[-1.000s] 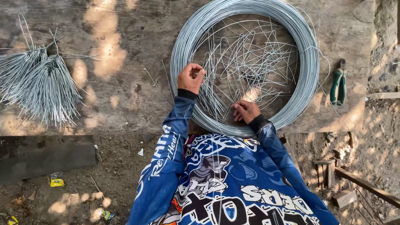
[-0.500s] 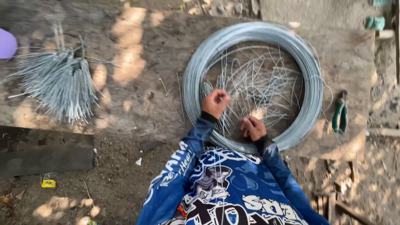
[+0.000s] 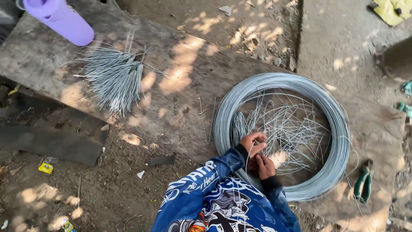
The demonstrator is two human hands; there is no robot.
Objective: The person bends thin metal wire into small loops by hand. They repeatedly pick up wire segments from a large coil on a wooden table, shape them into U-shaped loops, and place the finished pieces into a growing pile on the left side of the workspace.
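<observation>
Wide weathered board serves as the surface (image 3: 184, 86), lying slantwise over dirt ground with litter about. Largest thing on it: a big coil of grey wire (image 3: 339, 129), flat, toward the right end. Inside the ring, a loose scatter of cut wire lengths (image 3: 292, 124), crossing one another at all angles. Well apart, toward the left end, a tidy bundle of cut wires (image 3: 113, 77) fanned out, with a purple bottle (image 3: 60, 19) lying just beyond it at the surface's far corner. Green-handled pliers (image 3: 364, 182) rest just outside the coil at its near right. Both hands work at the near-left inner edge of the coil, touching each other: left hand (image 3: 253, 141) curled around a gathered sheaf of the cut lengths, right hand (image 3: 264, 165) just below it, fingers closed on the same wires, as far as I can make out; individual strands in the grip are too fine to count. My judgement on doing this well: keep the gathered ends level, grip firm near one end so strands don't spring loose, and draw clear of the coil's turns without snagging them.
</observation>
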